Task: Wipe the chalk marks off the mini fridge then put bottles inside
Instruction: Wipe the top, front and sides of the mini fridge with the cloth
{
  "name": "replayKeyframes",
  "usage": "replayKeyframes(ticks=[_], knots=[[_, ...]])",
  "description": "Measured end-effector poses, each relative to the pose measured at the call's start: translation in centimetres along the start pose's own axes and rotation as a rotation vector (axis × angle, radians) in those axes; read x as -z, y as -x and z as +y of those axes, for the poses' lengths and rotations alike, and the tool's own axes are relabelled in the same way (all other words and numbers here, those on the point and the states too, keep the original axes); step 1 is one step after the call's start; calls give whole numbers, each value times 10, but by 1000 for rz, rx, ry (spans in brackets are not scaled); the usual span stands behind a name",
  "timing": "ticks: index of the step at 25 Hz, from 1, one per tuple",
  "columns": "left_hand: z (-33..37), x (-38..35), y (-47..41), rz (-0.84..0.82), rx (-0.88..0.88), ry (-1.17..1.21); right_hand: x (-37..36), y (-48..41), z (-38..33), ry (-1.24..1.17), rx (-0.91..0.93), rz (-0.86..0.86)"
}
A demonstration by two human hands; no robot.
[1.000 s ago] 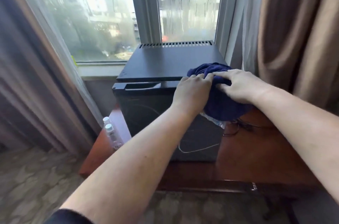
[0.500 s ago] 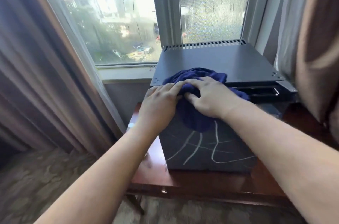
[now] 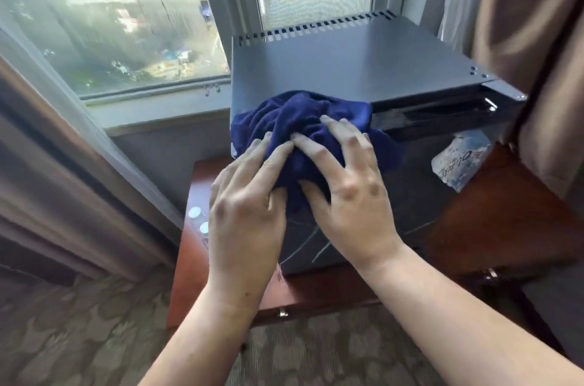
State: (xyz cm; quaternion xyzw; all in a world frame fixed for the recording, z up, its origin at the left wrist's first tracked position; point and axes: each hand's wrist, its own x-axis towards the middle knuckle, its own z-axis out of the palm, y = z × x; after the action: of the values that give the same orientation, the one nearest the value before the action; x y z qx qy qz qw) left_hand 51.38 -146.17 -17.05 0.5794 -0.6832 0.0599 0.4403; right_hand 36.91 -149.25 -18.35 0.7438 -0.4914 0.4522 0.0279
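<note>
Both hands are on the blue cloth, which is bunched at the top left front corner of the mini fridge, centre frame. The right hand has its fingers spread and bent over the wad with the thumb hooked in below, gripping it against the door. The left hand lies right beside it, fingers nearly straight, pressing the cloth's edge. White chalk marks show on the door just under the hands. Two bottles, caps only, stand on the wooden table, centre left.
</note>
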Motion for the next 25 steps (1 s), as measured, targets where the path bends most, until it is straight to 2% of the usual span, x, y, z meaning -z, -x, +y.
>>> replayKeyframes(ticks=[5, 12, 14, 16, 18, 19, 21, 25], knots=[[-2, -19, 26, 83, -9, 110, -17, 24, 13, -95, 61, 62], [19, -46, 48, 208, 182, 116, 13, 52, 36, -513, -30, -176], [28, -61, 52, 220, 238, 107, 31, 64, 50, -602, -203, -89], [33, -75, 54, 254, 289, 97, 44, 72, 63, -729, -632, -99], [40, -84, 56, 290, 334, 100, 48, 69, 76, -1030, -1128, -358], [44, -88, 58, 293, 356, 110, 48, 65, 82, -1179, -1270, -493], [54, -99, 60, 277, 359, 138, 45, 55, 95, -1380, -1330, -631], [67, -131, 77, 177, 423, 215, 27, 47, 112, -1502, -1454, -472]])
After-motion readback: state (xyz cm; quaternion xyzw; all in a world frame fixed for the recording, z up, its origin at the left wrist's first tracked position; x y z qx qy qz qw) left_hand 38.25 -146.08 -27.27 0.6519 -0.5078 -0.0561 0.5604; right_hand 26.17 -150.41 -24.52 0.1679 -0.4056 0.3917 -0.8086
